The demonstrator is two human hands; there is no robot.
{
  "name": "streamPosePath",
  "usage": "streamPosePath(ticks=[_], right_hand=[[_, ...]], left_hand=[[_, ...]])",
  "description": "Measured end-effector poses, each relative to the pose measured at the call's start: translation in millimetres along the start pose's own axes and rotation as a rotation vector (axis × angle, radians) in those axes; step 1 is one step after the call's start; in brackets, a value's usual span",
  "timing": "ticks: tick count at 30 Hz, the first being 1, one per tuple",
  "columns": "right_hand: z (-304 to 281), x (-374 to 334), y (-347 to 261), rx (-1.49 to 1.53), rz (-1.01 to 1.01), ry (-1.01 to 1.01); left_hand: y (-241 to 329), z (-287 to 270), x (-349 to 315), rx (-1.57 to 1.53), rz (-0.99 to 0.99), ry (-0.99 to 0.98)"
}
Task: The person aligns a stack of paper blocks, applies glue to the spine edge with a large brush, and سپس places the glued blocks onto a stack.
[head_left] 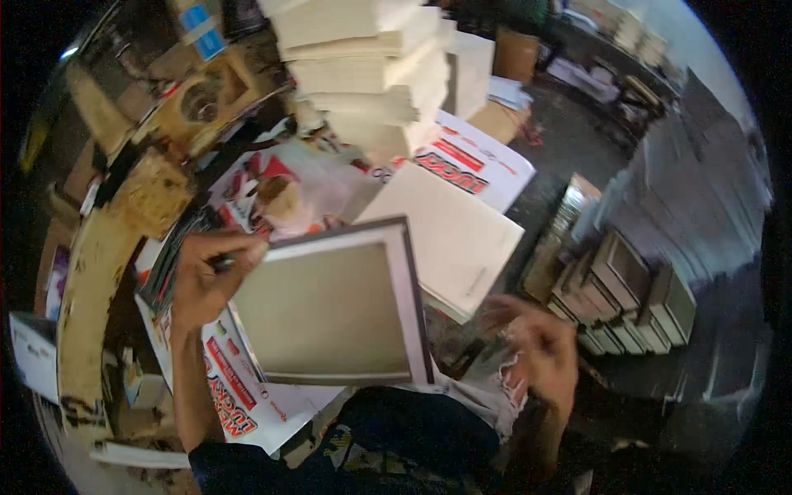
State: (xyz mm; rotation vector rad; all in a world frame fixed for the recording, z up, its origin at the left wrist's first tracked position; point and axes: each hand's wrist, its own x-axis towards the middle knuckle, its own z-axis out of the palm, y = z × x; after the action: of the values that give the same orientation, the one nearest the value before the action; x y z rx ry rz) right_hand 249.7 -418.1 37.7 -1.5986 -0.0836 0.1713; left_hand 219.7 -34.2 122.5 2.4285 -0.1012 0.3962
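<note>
My left hand [216, 276] pinches a flat rectangular panel [326, 313] by its upper left corner. The panel looks like a hardcover book cover, with a dark edge, a pale inner border and a grey-beige middle, and it is held tilted above my lap. Off to the right, my right hand [540, 351] is apart from the panel, near frayed pale cloth [487, 388] over my leg. Motion smears its fingers, so I cannot tell whether they hold anything. Just beyond the panel lies a cream block of pages [450, 235], partly covered by it.
Tall stacks of cream page blocks [355, 74] rise at the back. Dark-covered books [623, 272] stand at the right beside a large pile of grey sheets [693, 181]. Printed posters [503, 165] lie under the page block. A worn wooden piece [91, 289] curves along the left.
</note>
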Motion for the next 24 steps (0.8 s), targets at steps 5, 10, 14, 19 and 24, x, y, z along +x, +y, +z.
streamPosePath(ticks=[5,10,14,19,24], right_hand=[[1,0,16,-0.048,-0.034,-0.339],[2,25,14,0.134,0.064,0.031],[17,58,42,0.243,0.017,0.073],[20,64,61,0.208,0.094,0.13],[22,61,43,0.006,0.081,0.26]], left_hand=[[8,76,54,-0.102,0.166,-0.193],[-15,109,95,-0.25,0.141,0.19],[-48,139,103,-0.418,-0.108,-0.016],[-71,186,98,-0.326,-0.022,-0.122],[-49,186,92,-0.364,-0.07,-0.147]])
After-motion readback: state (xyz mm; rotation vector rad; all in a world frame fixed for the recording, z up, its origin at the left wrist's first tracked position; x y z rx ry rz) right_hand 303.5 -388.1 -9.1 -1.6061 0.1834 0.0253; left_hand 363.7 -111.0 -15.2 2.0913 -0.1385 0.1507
